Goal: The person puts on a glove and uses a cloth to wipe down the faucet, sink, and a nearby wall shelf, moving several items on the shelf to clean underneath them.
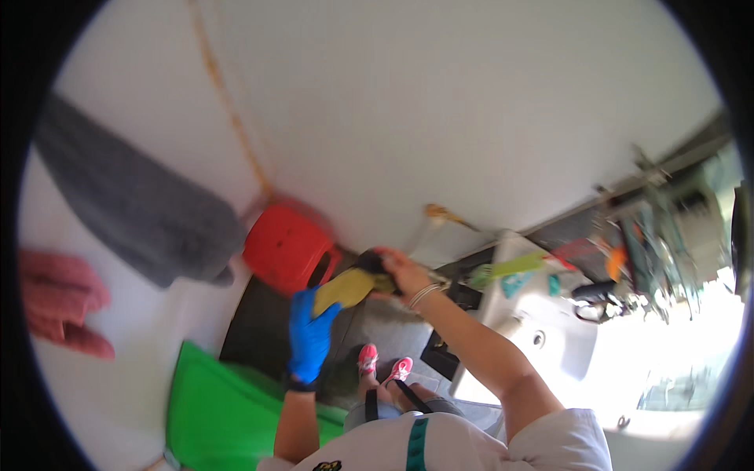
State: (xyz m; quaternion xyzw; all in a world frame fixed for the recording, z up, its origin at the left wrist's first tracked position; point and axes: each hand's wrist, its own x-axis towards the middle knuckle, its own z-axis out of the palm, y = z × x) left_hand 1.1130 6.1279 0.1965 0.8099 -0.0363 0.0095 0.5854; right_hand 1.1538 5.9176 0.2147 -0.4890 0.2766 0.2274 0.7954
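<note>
Out in front of me, my left hand (310,337), in a bright blue glove with a dark band at the wrist, is closed on one end of an olive-yellow, cloth-like piece (345,289). My bare right hand (404,275), with pale bands on its wrist, has its fingers bent round the other end. A dark part (369,261) shows at that end, beside the right fingers. Blur hides the exact kind of the held piece and whether the dark part belongs to it.
A red plastic stool (283,245) stands in the corner beyond my left hand. At the right is a white washbasin (561,345) with cluttered items beside it. A green tub-like object (212,412) lies at lower left. Grey (149,200) and pink towels (59,302) hang left.
</note>
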